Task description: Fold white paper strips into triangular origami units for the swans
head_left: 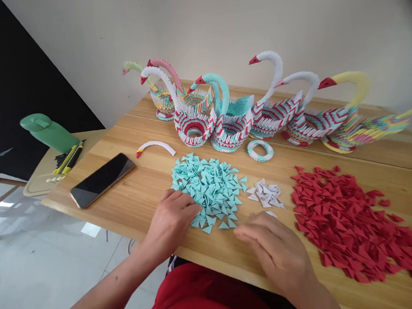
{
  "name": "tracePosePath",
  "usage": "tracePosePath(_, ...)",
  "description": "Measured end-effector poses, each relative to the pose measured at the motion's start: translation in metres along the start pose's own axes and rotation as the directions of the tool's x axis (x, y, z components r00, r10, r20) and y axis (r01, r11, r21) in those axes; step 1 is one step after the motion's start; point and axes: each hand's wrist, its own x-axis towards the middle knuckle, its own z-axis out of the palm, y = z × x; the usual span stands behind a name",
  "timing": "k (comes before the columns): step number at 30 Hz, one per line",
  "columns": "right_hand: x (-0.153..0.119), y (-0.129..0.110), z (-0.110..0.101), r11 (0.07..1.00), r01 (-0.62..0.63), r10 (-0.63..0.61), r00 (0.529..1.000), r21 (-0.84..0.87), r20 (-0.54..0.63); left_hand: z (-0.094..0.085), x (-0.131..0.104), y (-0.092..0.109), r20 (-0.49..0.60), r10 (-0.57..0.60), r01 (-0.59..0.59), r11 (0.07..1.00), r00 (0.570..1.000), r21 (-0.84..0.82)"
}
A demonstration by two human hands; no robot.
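Observation:
My left hand (171, 218) rests at the near left edge of a pile of folded teal paper triangles (211, 182). Its fingers are curled in, with the thumb over the teal pieces; the fingertips are hidden. Closer to the table's front edge, my right hand (275, 244) is closed, fingers bent and pressed together. What it may hold is hidden. Just beyond it lies a small heap of white paper triangles (266, 193). To its right spreads a large heap of red paper triangles (346, 219). A teal and white paper ring (260, 150) lies flat behind the white heap.
Several folded-paper swans (195, 127) stand along the back by the wall. A loose white swan neck (155, 143) and a phone (103, 179) lie at left. A side stand holds a green bottle (49, 132) and yellow-black cutters (70, 158).

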Motion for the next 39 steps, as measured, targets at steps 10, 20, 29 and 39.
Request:
tracePosePath(10, 0.048, 0.032, 0.030, 0.992, -0.062, 0.063, 0.998, -0.109, 0.011, -0.002, 0.013, -0.007, 0.104, 0.105, -0.113, 0.991, 0.989, 0.072)
tracePosePath(20, 0.037, 0.039, 0.025, 0.998, -0.052, 0.051, 0.998, -0.023, -0.041, 0.000, 0.020, -0.005, 0.244, 0.076, -0.116, 0.982, 0.967, 0.151)
tracePosePath(29, 0.035, 0.040, 0.026, 0.999, -0.038, 0.039, 0.997, 0.017, -0.067, -0.004, 0.024, -0.001, 0.208, 0.052, -0.090, 0.980, 0.977, 0.178)
tracePosePath(39, 0.036, 0.041, 0.026, 1.000, -0.020, 0.022, 0.996, 0.015, -0.088, 0.000, 0.028, 0.000, 0.249, -0.006, -0.056, 0.968, 0.969, 0.243)
